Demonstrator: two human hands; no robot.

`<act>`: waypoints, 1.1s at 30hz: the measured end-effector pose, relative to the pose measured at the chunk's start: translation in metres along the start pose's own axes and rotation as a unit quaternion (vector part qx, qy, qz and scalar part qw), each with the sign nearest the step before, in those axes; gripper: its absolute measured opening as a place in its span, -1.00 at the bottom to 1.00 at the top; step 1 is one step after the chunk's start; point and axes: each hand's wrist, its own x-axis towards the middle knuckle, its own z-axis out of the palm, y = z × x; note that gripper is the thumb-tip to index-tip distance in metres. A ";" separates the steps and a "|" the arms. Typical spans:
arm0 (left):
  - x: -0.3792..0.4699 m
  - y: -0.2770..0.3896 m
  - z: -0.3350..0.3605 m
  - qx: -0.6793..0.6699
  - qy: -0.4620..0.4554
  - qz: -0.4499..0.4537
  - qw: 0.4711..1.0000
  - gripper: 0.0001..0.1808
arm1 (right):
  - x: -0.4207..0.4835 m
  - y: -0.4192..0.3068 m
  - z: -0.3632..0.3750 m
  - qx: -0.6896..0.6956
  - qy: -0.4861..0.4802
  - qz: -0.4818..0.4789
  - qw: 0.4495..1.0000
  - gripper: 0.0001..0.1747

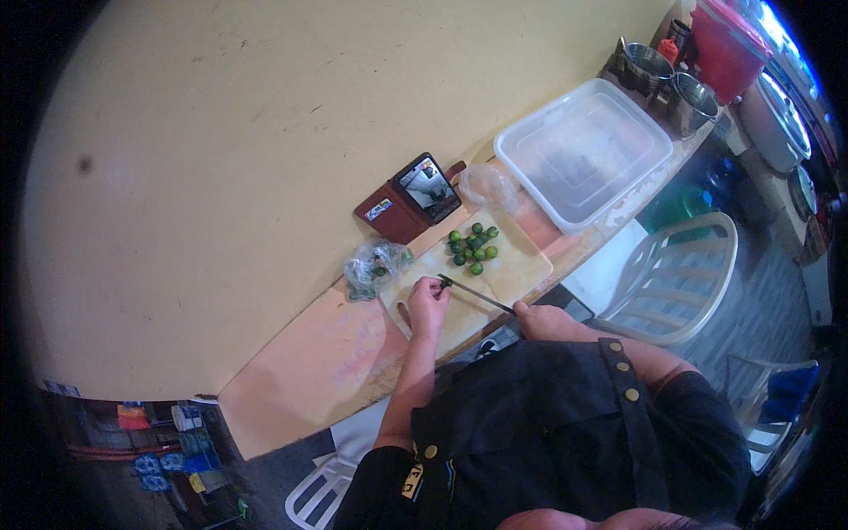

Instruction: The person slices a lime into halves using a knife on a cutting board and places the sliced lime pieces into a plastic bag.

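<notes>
My left hand (428,305) pinches a small green citrus fruit (445,283) above the cutting board (523,265). In my right hand (547,322) is the handle of a knife (483,298), whose narrow blade reaches left to that fruit. The blade tip lies at the fruit; whether it has cut in is too small to tell. Several whole green citrus fruits (476,244) sit in a loose group on the board, beyond the blade. Beside the board's left edge, a clear plastic bag (375,268) holds more green fruits.
A phone (429,189) in an open wallet case leans against the wall (265,132). A crumpled clear bag (489,185) lies behind the board. Rightward on the narrow counter (305,371) are a lidded plastic container (583,152) and metal buckets (692,99). A white plastic chair (682,285) stands close by.
</notes>
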 end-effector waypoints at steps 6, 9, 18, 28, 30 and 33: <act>0.006 -0.019 0.006 -0.009 -0.012 0.016 1.000 -0.79 | 0.007 -0.016 -0.008 0.005 -0.009 0.017 1.000 -0.80; 0.007 -0.020 0.005 -0.021 -0.017 0.019 0.999 -0.80 | 0.011 -0.025 -0.013 0.025 -0.019 0.028 0.999 -0.78; 0.006 -0.013 0.000 -0.030 -0.021 0.019 0.999 -0.80 | 0.040 -0.033 -0.009 0.011 0.000 -0.043 0.999 -0.79; 0.001 -0.006 0.000 -0.003 0.001 0.035 0.999 -0.77 | 0.074 -0.042 0.001 -0.040 0.021 -0.077 0.996 -0.80; -0.002 -0.011 0.003 -0.011 0.019 0.037 0.999 -0.79 | 0.061 -0.041 -0.003 -0.035 0.014 -0.075 0.996 -0.80; -0.004 -0.008 0.003 -0.031 0.021 0.025 0.999 -0.80 | 0.043 -0.034 0.000 -0.021 0.017 -0.061 0.998 -0.80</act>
